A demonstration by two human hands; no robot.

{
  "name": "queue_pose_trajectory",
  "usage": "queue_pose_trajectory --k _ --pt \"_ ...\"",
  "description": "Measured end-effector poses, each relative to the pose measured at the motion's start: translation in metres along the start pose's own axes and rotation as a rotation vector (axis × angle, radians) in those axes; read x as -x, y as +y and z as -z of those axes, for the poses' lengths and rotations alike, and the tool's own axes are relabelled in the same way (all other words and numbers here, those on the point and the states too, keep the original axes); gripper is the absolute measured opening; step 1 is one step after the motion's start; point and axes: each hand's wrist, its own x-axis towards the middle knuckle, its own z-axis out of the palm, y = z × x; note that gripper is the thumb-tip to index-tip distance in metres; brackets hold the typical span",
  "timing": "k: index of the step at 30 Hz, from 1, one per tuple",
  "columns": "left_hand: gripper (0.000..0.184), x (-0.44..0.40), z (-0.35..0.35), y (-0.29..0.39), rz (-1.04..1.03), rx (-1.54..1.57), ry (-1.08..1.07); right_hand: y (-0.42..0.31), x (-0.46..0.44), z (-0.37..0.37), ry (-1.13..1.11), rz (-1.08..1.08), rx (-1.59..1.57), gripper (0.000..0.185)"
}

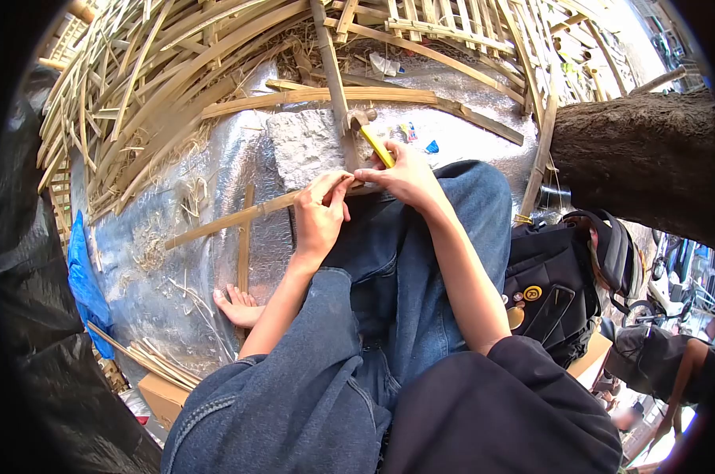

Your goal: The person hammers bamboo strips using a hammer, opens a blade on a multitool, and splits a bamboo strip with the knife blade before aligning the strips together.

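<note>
Many heaped bamboo slats [152, 95] border a crinkled silver sheet [148, 229]. On it sits a rough pale block [304, 146]; just on its near side slants a long bamboo strip [232, 221]. A yellow-handled hammer [375, 146] is gripped in the right hand [409, 178]; the left hand [319, 217] closes around the strip.

The strip [207, 230] runs leftward from the left hand [321, 213] above the mat [148, 292]. Beyond that hand sits the block [301, 146], with the hammer [378, 148] to its right. Slats [160, 95] pile at far left; the trunk [642, 162] lies right, the bag [543, 265] on its near side.
</note>
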Motion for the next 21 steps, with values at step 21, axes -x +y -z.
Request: queue_pose_trajectory --k 21 --pt "0.014 -0.004 0.003 0.009 -0.002 -0.022 -0.022 -0.050 0.073 0.032 0.051 0.124 -0.074 0.027"
